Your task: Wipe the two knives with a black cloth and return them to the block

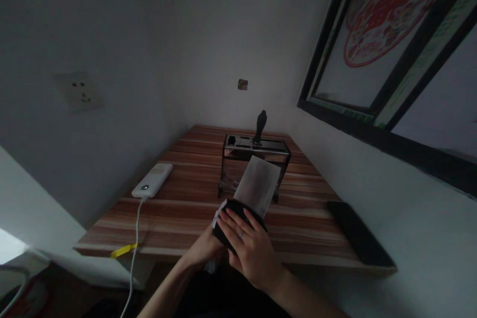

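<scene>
A cleaver with a wide grey blade [258,185] and a black handle [234,207] is held over the near edge of the wooden table [179,218], blade tilted up and away from me. My right hand [253,248] lies over the handle from above, fingers closed round it. My left hand [203,251] grips the handle from below and the left, with a bit of white cloth or paper [218,216] showing at its fingers. Most of the left fingers are hidden.
A metal knife rack [255,151] stands behind the blade with one black-handled knife [260,126] in it. A white power bank [152,180] with a cable lies at the left. A black tray [357,233] lies along the right wall. A framed picture [391,49] hangs at the right.
</scene>
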A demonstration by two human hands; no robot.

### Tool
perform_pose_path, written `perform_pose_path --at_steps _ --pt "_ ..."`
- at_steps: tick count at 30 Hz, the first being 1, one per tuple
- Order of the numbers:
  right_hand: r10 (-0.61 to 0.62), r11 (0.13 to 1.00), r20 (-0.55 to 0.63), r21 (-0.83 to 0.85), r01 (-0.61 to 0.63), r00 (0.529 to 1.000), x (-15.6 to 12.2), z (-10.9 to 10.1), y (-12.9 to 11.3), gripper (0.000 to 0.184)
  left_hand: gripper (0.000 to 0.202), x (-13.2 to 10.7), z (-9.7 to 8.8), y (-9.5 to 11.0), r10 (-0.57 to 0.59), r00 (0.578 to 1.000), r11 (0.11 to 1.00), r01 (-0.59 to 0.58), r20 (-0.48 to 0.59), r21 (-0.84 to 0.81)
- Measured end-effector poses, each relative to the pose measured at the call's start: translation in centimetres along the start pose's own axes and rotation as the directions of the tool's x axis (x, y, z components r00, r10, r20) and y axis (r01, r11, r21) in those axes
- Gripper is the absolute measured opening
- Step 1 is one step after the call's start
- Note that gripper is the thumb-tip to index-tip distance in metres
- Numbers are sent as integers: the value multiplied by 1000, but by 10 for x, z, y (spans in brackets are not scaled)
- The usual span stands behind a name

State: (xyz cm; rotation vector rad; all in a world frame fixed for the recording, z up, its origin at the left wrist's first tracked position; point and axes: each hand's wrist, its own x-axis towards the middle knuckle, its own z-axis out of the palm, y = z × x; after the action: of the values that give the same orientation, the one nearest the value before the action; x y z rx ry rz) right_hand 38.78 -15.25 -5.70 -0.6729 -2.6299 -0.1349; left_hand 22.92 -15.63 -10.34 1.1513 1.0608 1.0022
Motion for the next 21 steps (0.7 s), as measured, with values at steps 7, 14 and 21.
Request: perform_pose_path --at_steps 7,14,21 --pt "9 998 -45 -54 -11 999 2 -13 14 64 23 2 5 2 39 994 998 -34 105 -47" --pt "14 994 -98 -110 -25 995 8 -24 31 62 37 1 7 12 25 989 1000 -25 148 0" --pt "41 988 -116 -141 -57 992 15 -39 50 58 36 1 6 10 19 977 1000 -17 211 -12"
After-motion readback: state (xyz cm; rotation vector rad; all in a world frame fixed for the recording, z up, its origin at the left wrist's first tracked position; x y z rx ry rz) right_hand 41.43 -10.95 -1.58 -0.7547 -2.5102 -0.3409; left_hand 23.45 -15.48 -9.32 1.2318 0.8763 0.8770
